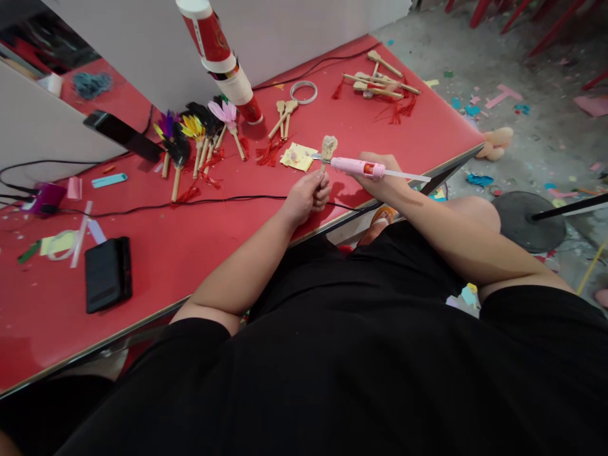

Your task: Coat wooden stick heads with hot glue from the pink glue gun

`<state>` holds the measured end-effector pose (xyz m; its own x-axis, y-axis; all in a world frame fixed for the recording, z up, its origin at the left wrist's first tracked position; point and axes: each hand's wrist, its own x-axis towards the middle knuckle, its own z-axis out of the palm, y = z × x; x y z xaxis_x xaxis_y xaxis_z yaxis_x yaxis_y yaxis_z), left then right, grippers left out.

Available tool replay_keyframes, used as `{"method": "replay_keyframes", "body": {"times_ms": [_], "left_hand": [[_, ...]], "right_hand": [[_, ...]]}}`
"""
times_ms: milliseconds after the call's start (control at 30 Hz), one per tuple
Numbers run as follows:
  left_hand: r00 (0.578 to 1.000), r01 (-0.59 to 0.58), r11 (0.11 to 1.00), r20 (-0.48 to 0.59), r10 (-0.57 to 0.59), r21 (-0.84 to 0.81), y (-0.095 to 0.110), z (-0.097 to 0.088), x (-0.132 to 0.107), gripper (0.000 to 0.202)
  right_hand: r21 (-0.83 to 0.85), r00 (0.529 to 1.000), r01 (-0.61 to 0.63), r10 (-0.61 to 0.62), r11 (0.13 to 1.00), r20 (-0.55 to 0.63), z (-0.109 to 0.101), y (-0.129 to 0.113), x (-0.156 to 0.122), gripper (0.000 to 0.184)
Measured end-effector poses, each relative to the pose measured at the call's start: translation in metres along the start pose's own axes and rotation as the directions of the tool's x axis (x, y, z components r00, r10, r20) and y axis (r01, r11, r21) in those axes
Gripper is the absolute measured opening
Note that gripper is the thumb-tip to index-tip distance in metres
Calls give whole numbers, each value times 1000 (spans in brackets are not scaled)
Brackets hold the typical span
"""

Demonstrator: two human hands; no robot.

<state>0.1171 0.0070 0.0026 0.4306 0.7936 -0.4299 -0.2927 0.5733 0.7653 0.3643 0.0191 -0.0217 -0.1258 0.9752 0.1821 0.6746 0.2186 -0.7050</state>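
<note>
My left hand (308,197) is closed around the thin handle of a wooden stick with a rough, pale, widened head (329,147), held upright over the table's front edge. In my right hand (380,177) is a pink hot glue gun (357,167), with a clear glue stick (407,175) poking out of its back. The gun's metal nozzle points left, close to the stick's head; whether they touch I cannot tell. Just behind the nozzle lies a yellow paper square (297,157) with blotches on it. Several similar wooden sticks (284,118) with red tassels rest beyond it.
On the red table (228,244) are feathered sticks (192,136), stacked paper cups (223,60), a tape roll (303,92), another pile of tasselled sticks (377,82) and a black phone case (108,275). A black cable (228,199) crosses the tabletop. Paper scraps litter the floor.
</note>
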Motion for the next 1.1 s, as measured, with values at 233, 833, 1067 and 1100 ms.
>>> {"method": "replay_keyframes", "body": {"times_ms": [233, 833, 1067, 1100], "left_hand": [[998, -46, 998, 31, 47, -41, -8, -2, 4, 47], [998, -64, 997, -2, 63, -39, -7, 0, 4, 47], [999, -36, 997, -22, 34, -70, -4, 1, 4, 50], [999, -45, 997, -27, 43, -60, -4, 1, 4, 49]], "right_hand": [[-140, 1000, 12, -12, 990, 4, 4, 9, 9, 35], [27, 1000, 1, -1, 1000, 22, 0, -5, 9, 42], [142, 998, 17, -24, 990, 53, -6, -8, 4, 51], [146, 997, 11, -23, 989, 76, -7, -8, 2, 50]]}}
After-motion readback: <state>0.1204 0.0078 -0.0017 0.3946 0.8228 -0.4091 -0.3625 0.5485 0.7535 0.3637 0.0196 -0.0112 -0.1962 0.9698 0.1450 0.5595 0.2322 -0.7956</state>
